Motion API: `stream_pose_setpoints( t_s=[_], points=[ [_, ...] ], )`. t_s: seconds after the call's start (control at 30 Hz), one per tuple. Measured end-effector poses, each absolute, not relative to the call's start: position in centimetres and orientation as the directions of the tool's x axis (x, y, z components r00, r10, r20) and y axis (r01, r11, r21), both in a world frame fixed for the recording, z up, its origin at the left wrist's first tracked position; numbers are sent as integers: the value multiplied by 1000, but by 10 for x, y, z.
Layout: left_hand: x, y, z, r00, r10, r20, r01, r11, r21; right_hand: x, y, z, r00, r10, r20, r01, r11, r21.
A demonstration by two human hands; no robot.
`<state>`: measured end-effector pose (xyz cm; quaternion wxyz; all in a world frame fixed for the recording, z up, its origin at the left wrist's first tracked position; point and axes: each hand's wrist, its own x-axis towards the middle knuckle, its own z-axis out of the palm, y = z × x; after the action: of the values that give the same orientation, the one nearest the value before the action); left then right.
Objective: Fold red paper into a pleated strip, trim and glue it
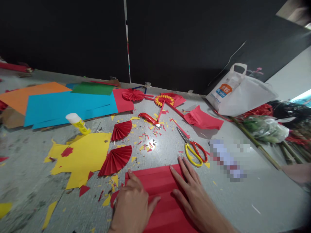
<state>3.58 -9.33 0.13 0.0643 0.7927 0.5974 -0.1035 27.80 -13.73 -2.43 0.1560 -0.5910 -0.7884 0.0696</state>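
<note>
A sheet of red paper point(162, 187) with creases running across it lies at the near edge of the view. My left hand point(133, 200) rests on its left side, index finger at the top corner and thumb apart; the other fingers are partly hidden. Flat on the right side of the sheet, my right hand point(190, 191) has its fingers spread. Scissors point(194, 152) with one yellow and one red handle lie just beyond my right hand. Two pleated red paper fans point(116, 160) sit beyond my left hand.
A glue stick point(79, 123) leans by cut yellow paper point(85, 155). Farther off are a red utility knife point(150, 119), blue paper point(73, 105), a red-and-yellow paper rosette point(164, 100) and crumpled red paper point(202, 118). A white bag point(233, 92) and wrapped stems stand right, before a black panel.
</note>
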Motion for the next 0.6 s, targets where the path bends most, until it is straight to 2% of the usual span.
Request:
stream_pose_setpoints(
  t_s=[0.1, 0.27, 0.43, 0.6],
  points=[
    [40, -93, 7, 262, 933, -247, 943, -302, -141, 278, -137, -25, -253, 953, 166, 911, 293, -290],
    [40, -91, 16, 257, 919, -298, 936, -314, -159, 279, -137, -25, -258, 949, 182, 909, 302, -287],
    [46, -79, 36, 182, 851, -493, 928, -314, -200, 279, -136, -26, -263, 946, 191, 908, 310, -283],
    [45, -71, 45, 222, 843, -491, 918, -350, -184, 279, -137, -27, -269, 943, 197, 910, 316, -270]
  ],
)
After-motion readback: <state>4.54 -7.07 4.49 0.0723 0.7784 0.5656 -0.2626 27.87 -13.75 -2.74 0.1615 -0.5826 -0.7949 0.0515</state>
